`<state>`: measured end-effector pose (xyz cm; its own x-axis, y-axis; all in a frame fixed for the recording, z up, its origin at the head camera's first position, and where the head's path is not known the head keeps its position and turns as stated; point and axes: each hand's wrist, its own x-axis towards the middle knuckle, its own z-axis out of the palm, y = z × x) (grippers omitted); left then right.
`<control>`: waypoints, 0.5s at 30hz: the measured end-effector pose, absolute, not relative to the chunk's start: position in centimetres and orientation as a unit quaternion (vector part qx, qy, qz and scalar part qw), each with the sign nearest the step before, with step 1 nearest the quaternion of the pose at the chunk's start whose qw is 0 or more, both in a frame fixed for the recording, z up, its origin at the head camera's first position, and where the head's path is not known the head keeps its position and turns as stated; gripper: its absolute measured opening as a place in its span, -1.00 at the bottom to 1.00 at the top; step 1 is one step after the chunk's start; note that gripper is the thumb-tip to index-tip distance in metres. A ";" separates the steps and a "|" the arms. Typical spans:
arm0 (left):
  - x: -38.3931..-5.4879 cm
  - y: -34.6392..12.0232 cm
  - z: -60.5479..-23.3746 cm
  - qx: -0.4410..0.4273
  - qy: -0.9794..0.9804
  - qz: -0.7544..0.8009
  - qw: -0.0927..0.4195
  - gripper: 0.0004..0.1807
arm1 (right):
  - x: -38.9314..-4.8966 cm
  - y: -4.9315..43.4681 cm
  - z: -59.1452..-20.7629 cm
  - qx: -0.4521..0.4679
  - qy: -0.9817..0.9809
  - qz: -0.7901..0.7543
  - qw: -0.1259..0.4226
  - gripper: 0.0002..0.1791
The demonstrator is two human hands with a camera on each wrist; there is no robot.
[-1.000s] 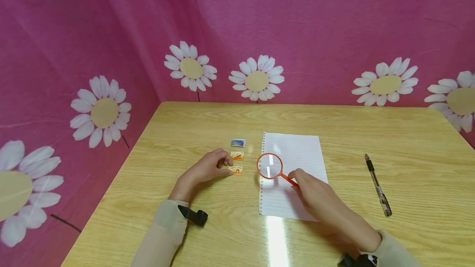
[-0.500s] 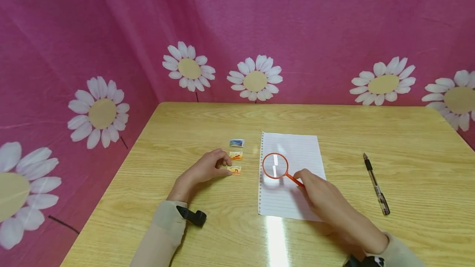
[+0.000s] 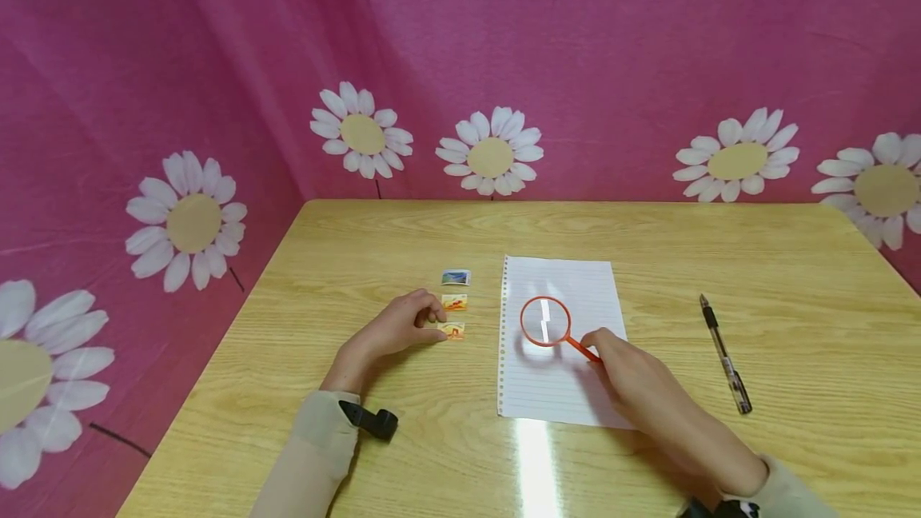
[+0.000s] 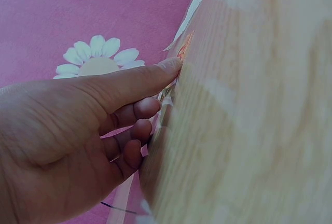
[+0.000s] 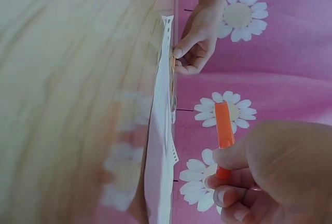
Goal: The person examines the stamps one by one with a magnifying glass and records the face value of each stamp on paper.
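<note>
My right hand (image 3: 643, 380) pinches the handle of a red-rimmed magnifying glass (image 3: 545, 321) between thumb and fingers, holding it above a lined sheet of paper (image 3: 561, 394). In the right wrist view the orange-red handle (image 5: 224, 123) sticks up from the grip. Three small stamp-like pictures lie in a column left of the sheet: a blue one (image 3: 456, 277) at the back, a yellow-and-red one (image 3: 456, 302) in the middle and a yellow-orange one (image 3: 452, 331) nearest. My left hand (image 3: 399, 328) rests beside them with relaxed fingers, its thumb touching the nearest picture's edge.
A black-capped clear pen (image 3: 726, 354) lies right of the paper on the wooden table (image 3: 403, 454). Pink cloth with white daisies (image 3: 491, 157) hangs behind and along the left side. Light glares off the tabletop in front of the sheet.
My right hand has carried the magnifying glass rightward, from the paper's punched left edge to over its middle. The left hand stays at the small pictures. The view has shifted slightly.
</note>
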<state>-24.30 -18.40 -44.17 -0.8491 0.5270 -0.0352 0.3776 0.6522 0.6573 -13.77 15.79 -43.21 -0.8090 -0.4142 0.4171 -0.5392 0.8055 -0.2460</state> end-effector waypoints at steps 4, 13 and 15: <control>-24.3 -18.4 -44.1 0.249 0.902 0.334 0.114 -0.79 | -13.6 16.1 -43.2 0.245 -0.937 0.180 0.170 -0.73; -24.2 -18.4 -44.0 0.244 0.904 0.331 0.119 -0.79 | -13.4 17.2 -43.2 0.251 -0.935 0.173 0.180 -0.67; -24.2 -18.4 -43.9 0.242 0.904 0.331 0.121 -0.79 | -13.4 17.5 -43.2 0.247 -0.937 0.174 0.176 -0.68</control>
<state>-24.20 -18.35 -43.92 -0.8535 0.5178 -0.0595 0.3571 0.6642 0.6568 -13.35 17.49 -43.18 -0.8155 -0.4018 0.4166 -0.5247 0.8170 -0.2391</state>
